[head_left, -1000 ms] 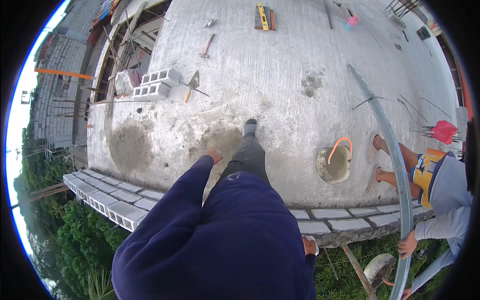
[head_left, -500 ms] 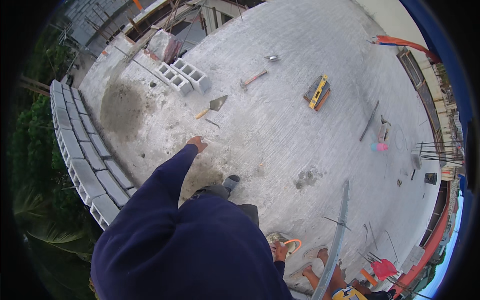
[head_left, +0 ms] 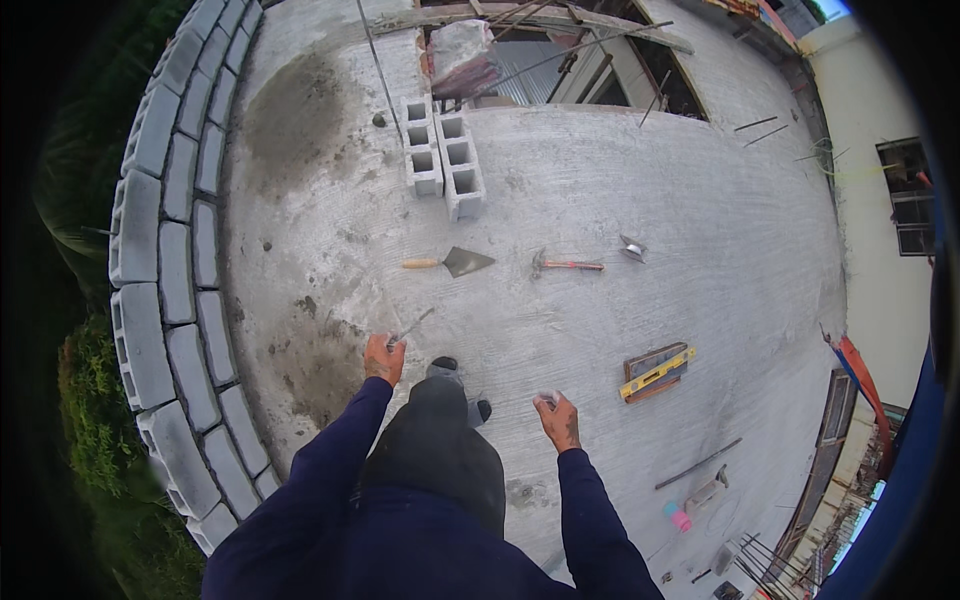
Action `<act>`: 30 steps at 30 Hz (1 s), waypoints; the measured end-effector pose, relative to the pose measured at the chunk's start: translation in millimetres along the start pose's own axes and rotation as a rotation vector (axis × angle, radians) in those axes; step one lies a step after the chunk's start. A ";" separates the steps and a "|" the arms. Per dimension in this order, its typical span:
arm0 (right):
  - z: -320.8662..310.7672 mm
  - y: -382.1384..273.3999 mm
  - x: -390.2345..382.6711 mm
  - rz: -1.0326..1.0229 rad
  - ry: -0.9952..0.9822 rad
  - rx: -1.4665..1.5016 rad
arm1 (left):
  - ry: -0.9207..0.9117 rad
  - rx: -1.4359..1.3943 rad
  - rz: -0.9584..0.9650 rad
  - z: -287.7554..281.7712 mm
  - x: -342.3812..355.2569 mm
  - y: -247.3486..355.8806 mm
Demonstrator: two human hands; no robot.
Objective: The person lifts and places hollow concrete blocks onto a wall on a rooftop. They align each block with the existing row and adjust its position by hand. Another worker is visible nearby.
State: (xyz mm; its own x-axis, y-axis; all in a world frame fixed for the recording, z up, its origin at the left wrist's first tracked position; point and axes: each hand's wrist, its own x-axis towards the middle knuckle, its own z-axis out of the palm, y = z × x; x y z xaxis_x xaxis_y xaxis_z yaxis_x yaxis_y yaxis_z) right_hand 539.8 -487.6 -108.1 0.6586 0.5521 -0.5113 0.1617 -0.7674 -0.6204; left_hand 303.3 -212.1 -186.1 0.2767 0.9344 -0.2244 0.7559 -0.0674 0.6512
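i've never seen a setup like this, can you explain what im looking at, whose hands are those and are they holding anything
There is no robot here: these are a person's bare left hand and right hand, coming out of dark blue sleeves. The view comes from a fisheye camera worn on the person's head, looking down, so straight edges bend.

On the concrete floor lie a trowel, a hammer, a yellow level and two hollow blocks. A low block wall runs along the left.

A thin bar lies just beyond the left fingertips. Whether either hand holds something small is too unclear to tell.
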 end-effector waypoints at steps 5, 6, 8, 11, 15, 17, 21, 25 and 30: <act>64.4 -129.0 296.7 -0.330 -0.095 -0.249 | -0.047 -0.172 0.057 -21.3 -2.2 14.5; 89.5 -145.0 345.6 -0.365 -0.100 -0.309 | -0.057 -0.128 0.032 -25.1 -2.2 20.8; 143.3 -167.3 435.9 -0.423 -0.051 -0.394 | -0.058 -0.032 0.018 -28.2 5.4 30.7; 214.1 -175.2 538.6 -0.620 0.045 -0.439 | -0.079 0.007 -0.046 -28.7 12.0 43.9; 267.2 -159.8 592.8 -0.523 -0.086 -0.641 | -0.099 0.021 -0.163 -28.7 17.4 56.9; 280.2 -156.4 603.6 -0.396 -0.113 -0.706 | -0.103 0.043 -0.252 -25.6 16.5 64.9; 293.6 -150.4 611.1 -0.364 -0.086 -0.775 | -0.098 0.026 -0.318 -23.0 19.7 67.9; 297.0 -130.9 620.5 -0.382 -0.084 -0.762 | -0.078 0.065 -0.287 -23.6 15.4 72.5; 231.9 -110.2 677.9 -0.575 -0.238 -0.897 | 0.132 -0.196 -0.691 -23.8 -25.2 84.2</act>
State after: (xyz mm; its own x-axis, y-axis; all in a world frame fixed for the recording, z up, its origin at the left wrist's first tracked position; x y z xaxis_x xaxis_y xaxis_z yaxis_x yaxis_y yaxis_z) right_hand 797.9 46.8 -524.2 0.1694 0.8792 -0.4453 0.9404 -0.2793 -0.1938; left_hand 345.8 -233.0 -108.4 -0.3085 0.7760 -0.5501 0.6084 0.6055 0.5130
